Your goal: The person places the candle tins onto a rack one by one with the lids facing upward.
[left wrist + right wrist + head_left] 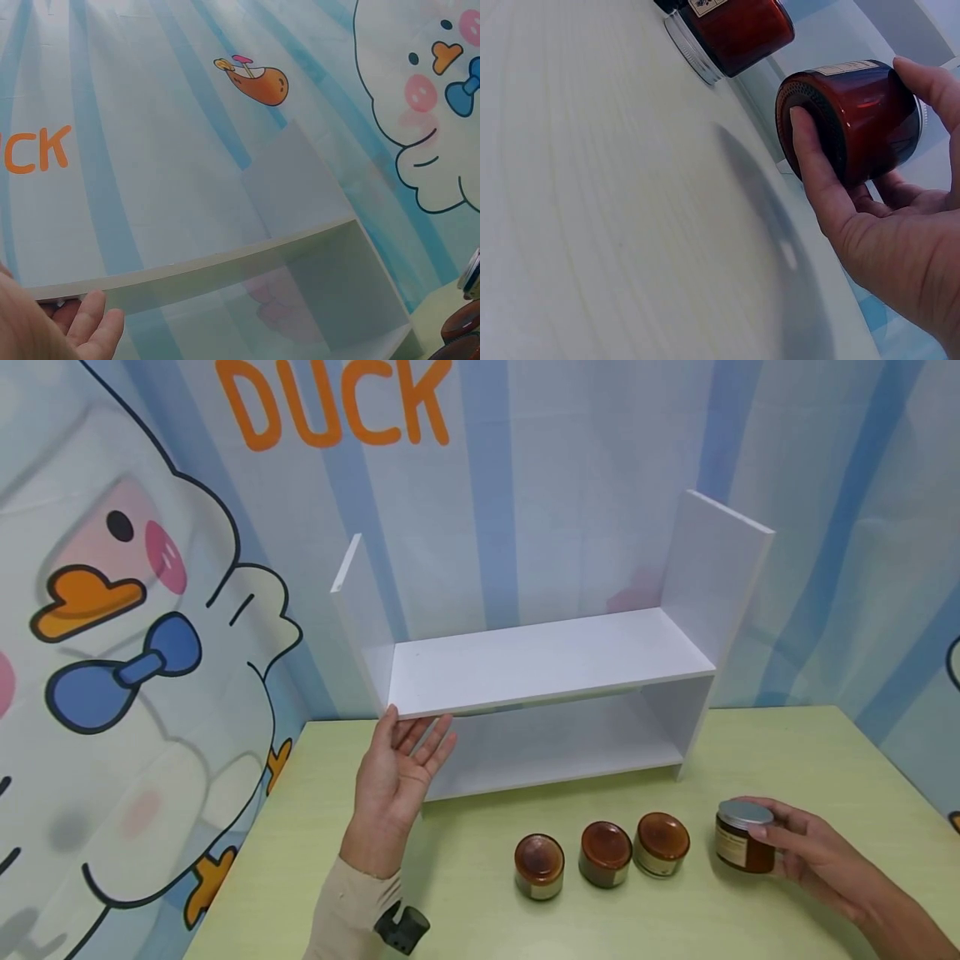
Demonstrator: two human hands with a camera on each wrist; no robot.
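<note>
My left hand (pixel 401 772) reaches palm up to the front left corner of a white two-tier shelf (pixel 547 660). Its thumb lies at the board's edge, other fingers sit beneath, and the outer ones extend loosely. My right hand (pixel 817 852) grips an amber glass jar (pixel 738 839) with a silver lid and pale label. In the head view that jar is lid up; the right wrist view shows its dark base (pixel 810 127) and a shadow on the table below. Three similar jars stand upside down before the shelf: left (pixel 538 864), middle (pixel 605 853) and right (pixel 662 843).
The shelf stands on a pale yellow-green table (pixel 465 893), its side panels rising above the upper board. Behind hangs a blue striped backdrop (pixel 585 485) with a duck print (pixel 142 693). A black wrist device (pixel 402 928) sits on my left sleeve.
</note>
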